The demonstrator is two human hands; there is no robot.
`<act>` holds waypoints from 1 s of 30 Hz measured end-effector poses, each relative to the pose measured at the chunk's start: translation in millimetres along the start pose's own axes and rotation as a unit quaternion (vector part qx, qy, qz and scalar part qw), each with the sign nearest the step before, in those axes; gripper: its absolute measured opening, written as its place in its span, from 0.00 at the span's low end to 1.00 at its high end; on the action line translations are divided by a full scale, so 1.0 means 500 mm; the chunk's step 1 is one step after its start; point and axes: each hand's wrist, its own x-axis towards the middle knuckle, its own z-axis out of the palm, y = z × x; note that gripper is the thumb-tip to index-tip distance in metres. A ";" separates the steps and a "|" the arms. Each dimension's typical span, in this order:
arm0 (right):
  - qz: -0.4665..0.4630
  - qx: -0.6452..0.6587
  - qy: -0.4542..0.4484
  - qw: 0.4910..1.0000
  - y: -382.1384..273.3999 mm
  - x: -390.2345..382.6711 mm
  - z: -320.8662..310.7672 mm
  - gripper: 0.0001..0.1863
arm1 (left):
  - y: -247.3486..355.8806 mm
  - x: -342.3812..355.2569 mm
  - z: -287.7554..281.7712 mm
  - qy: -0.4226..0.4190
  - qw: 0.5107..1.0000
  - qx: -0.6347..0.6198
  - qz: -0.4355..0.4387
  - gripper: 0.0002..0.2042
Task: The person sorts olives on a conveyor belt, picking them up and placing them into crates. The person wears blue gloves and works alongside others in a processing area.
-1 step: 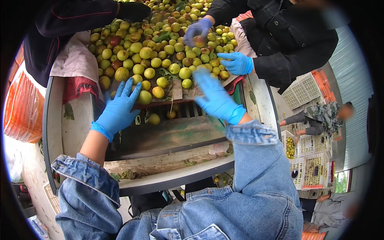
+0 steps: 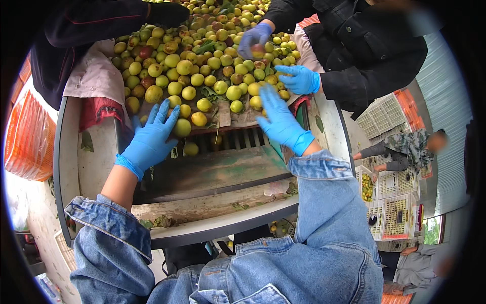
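Yellow-green, brown-blotched jujubes [image 2: 187,93] cover the far part of a sorting table. My left hand [image 2: 151,141], in a blue glove, lies open with fingers spread at the near left of the fruit, beside a larger green jujube [image 2: 181,127]. My right hand [image 2: 280,120], also blue-gloved, is open at the near right, fingers stretched toward the fruit; neither hand holds anything. Between the hands, a flat strip [image 2: 224,112] shows on the cloth's near edge. One jujube [image 2: 191,149] rests below that edge, next to dark slats [image 2: 238,140].
At the right, a co-worker's purple-gloved hand [image 2: 253,39] holds a reddish jujube near their blue-gloved hand [image 2: 298,80]. A dark sleeve [image 2: 101,23] reaches in at left. The table's pale side walls [image 2: 331,134] frame the work. Crates [image 2: 397,210] and people stand farther right.
My right hand has shifted right, away from the middle, and appears sharper. The jujube by the slats has moved slightly left. My left hand stays almost in place.
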 end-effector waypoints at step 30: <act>-0.280 0.126 0.022 0.952 -0.213 0.167 0.048 0.10 | 0.003 -0.001 0.002 -0.290 0.928 -0.167 0.162 0.24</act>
